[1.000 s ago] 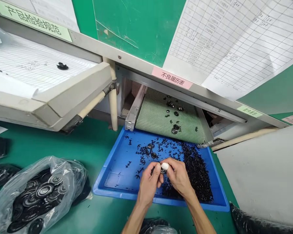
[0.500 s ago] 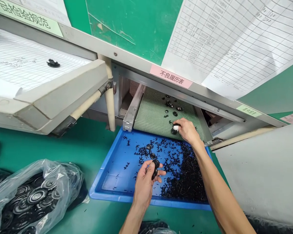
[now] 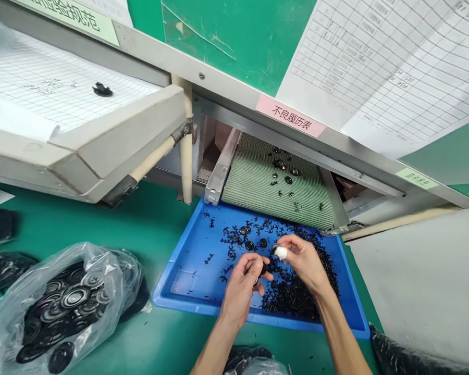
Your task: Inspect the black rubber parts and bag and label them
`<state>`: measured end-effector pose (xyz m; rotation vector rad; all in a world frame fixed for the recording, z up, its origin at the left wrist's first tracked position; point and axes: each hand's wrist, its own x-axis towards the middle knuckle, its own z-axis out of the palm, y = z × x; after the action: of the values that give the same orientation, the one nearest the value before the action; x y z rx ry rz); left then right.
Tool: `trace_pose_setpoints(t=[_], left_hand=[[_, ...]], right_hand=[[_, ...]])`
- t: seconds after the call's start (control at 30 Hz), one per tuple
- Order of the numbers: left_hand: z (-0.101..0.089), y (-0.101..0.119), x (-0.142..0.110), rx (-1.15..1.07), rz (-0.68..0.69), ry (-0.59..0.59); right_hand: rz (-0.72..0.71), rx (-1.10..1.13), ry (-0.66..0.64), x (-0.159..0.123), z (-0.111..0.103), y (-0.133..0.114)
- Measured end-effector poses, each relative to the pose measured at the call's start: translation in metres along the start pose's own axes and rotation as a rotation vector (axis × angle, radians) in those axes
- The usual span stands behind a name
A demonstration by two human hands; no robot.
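Note:
My left hand (image 3: 239, 286) is over the blue tray (image 3: 185, 303), its fingers curled around round black plastic parts (image 3: 263, 269), partly hidden by the fingers. Just to its right, my right hand (image 3: 305, 263), with a white wrap (image 3: 281, 253) on one digit, pinches a small dark round part (image 3: 274, 249). The two hands are close together but apart. Beyond them in the tray lie a few loose black discs (image 3: 249, 245), among many thin black scraps (image 3: 297, 291) heaped toward the right.
A green conveyor belt (image 3: 250, 179) carrying several black parts and scraps ends above the tray. At left stands an open clear bag (image 3: 119, 276) of black discs. One black part (image 3: 102, 89) sits on papers on a ledge. A grey panel (image 3: 422, 271) borders the right.
My right hand has come back from the belt to beside my left hand, carrying a part. Another disc now shows loose in the tray. The camera view has shifted slightly.

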<state>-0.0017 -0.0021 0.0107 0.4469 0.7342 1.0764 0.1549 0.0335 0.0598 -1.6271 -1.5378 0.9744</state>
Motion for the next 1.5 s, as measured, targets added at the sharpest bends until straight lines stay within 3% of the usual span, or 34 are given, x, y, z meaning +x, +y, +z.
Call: trace_pose_setpoints(t=[0.07,0.13,0.23,0.3,0.43,0.6,0.7,0.97,1.13,1.23,1.4,1.5], left_hand=[[-0.001,-0.004,0.001,0.041,0.021,-0.007],[-0.002,-0.007,0.003,0.093,0.032,-0.007],[-0.002,-0.01,0.003,0.17,0.051,-0.007],[-0.002,-0.01,0.003,0.172,0.062,-0.014],[-0.001,-0.008,0.003,0.108,0.058,0.007],[-0.004,-0.001,0.006,-0.214,0.055,0.266],[-0.006,0.003,0.006,-0.273,0.048,0.272],[-0.004,0.004,0.006,-0.299,0.04,0.197],[-0.003,0.005,0.005,-0.27,0.014,0.253],[-0.002,0.002,0.004,-0.178,-0.003,0.22],[-0.002,-0.006,0.005,0.045,-0.04,0.167],[-0.004,-0.012,0.005,0.199,0.009,0.156]], right_hand=[[0.023,0.081,-0.083,-0.014,0.016,0.002],[-0.05,0.037,-0.123,-0.024,0.026,0.001],[-0.186,-0.084,-0.107,-0.032,0.032,-0.001],[-0.185,-0.103,-0.068,-0.031,0.033,0.0],[-0.052,-0.095,-0.006,-0.016,0.035,0.017],[-0.087,-0.558,-0.039,0.023,0.035,0.051],[-0.069,-0.635,-0.108,0.04,0.038,0.061],[0.008,-0.553,-0.031,0.033,0.029,0.066],[0.061,-0.439,0.031,0.021,0.023,0.07],[0.078,-0.291,-0.012,0.008,0.022,0.055],[-0.001,0.198,-0.157,-0.021,0.032,0.018],[-0.004,0.256,-0.18,-0.031,0.041,0.01]])
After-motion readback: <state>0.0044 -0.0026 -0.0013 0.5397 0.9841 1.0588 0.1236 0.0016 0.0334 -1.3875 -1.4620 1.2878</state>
